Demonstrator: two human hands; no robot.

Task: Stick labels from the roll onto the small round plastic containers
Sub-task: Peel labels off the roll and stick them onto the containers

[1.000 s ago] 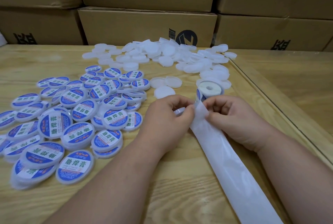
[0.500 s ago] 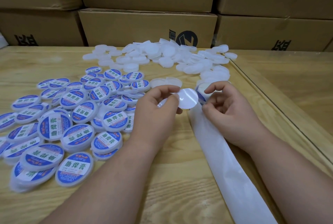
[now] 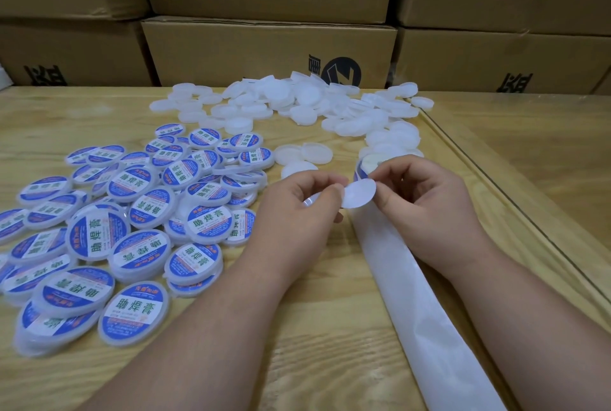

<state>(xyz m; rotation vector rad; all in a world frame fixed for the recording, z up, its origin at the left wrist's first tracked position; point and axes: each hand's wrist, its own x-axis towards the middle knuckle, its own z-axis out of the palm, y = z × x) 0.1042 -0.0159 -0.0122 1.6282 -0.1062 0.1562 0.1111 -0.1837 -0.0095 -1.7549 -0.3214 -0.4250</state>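
Observation:
A round label (image 3: pixel 361 194), its white back facing me, hangs above the table between my hands. My right hand (image 3: pixel 426 205) pinches its right edge. My left hand (image 3: pixel 297 212) grips a small clear plastic container (image 3: pixel 310 203), mostly hidden under its fingers, and its thumb meets the label's left edge. The label roll (image 3: pixel 365 166) stands just behind my hands. Its empty white backing strip (image 3: pixel 413 308) trails toward the lower right. Several labelled containers (image 3: pixel 139 245) lie in a pile on the left. Unlabelled white containers (image 3: pixel 297 103) are heaped at the back.
Cardboard boxes (image 3: pixel 264 50) are stacked along the far edge of the wooden table (image 3: pixel 314 361). Three loose white containers (image 3: pixel 302 156) lie just beyond my left hand. A raised wooden border (image 3: pixel 496 179) runs diagonally on the right.
The label came off the backing strip and now hangs in the air. My right hand let go of the strip and took the label's right edge. Both hands rose slightly.

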